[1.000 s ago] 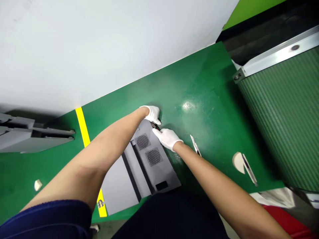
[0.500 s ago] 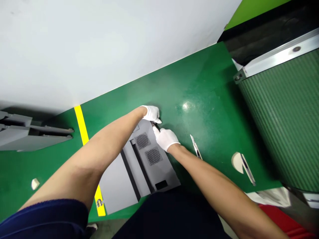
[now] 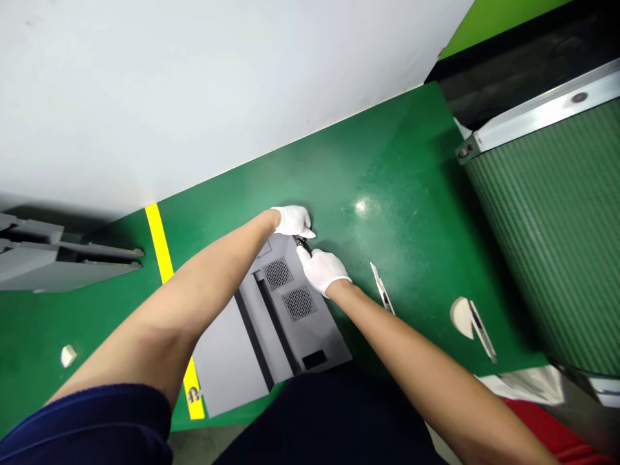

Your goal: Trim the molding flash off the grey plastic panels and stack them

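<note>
grey plastic panel with two mesh vents [image 3: 322, 332] lies flat on the glossy green work surface [image 3: 411, 239], its far corner at the white-gloved left hand [image 3: 294, 221] and white-gloved right hand [image 3: 323, 268]. right hand is closed on a small dark tool or part [image 3: 302, 243] at that corner, thumb side towards it. left hand is bent over the corner, fingers curled, one digit reaching to the dark piece; can't tell if it grips panel or tool.

likely reason for the hold: left steadies the corner, right controls the small piece close in — panel lying flat seems to give support. white-handled cutter [image 3: 382, 289] sits aside to the right, probably kept within reach.

direction: panel's vented side faces right, slotted part to the left, vented edge running from the hands at the far end down towards the body, veering right. dark slots run roughly parallel to it. overall long axis unclear — left forearm [image 3: 194, 284] hides part of the outline. dark piece slants far-left to near-right; ends partly covered.
</note>
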{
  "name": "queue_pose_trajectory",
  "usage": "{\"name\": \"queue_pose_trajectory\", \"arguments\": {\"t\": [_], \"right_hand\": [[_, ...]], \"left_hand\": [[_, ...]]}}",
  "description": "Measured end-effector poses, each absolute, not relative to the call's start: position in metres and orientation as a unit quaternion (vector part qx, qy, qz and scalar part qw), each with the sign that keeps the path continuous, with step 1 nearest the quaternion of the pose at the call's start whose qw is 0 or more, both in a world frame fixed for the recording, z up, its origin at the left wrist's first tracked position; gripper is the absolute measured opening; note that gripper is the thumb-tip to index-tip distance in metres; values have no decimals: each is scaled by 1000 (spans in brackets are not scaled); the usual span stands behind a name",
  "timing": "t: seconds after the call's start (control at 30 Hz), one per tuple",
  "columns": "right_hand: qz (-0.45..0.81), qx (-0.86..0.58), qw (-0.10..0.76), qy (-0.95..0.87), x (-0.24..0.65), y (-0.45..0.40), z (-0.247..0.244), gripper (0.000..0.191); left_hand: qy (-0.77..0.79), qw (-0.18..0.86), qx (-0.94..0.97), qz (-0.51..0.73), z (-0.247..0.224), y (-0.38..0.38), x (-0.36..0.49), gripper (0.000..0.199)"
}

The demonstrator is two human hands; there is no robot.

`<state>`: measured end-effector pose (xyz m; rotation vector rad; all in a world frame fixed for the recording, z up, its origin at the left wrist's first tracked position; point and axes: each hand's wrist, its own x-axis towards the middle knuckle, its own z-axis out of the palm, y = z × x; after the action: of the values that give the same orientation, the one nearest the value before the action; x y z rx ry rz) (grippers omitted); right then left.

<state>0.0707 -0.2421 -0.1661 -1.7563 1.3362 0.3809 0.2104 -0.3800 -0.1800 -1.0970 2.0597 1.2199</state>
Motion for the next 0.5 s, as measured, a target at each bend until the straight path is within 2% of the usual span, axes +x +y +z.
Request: {"name": "queue_pose_trajectory", "arguments": {"t": [0.2,0.37,0.5], "right_hand": [[138,-759,383,508,73,-239,-171,56],[128,-717,431,533,68,-241,-182,57],[113,-707,429,551,66,-235,-184,55]], "left_hand": [[755,182,-398,488,-176,-372,219,39],[745,93,-400,525,-145,-375,231,41],[735,24,-482,477,-112,-396,234,41]]}}
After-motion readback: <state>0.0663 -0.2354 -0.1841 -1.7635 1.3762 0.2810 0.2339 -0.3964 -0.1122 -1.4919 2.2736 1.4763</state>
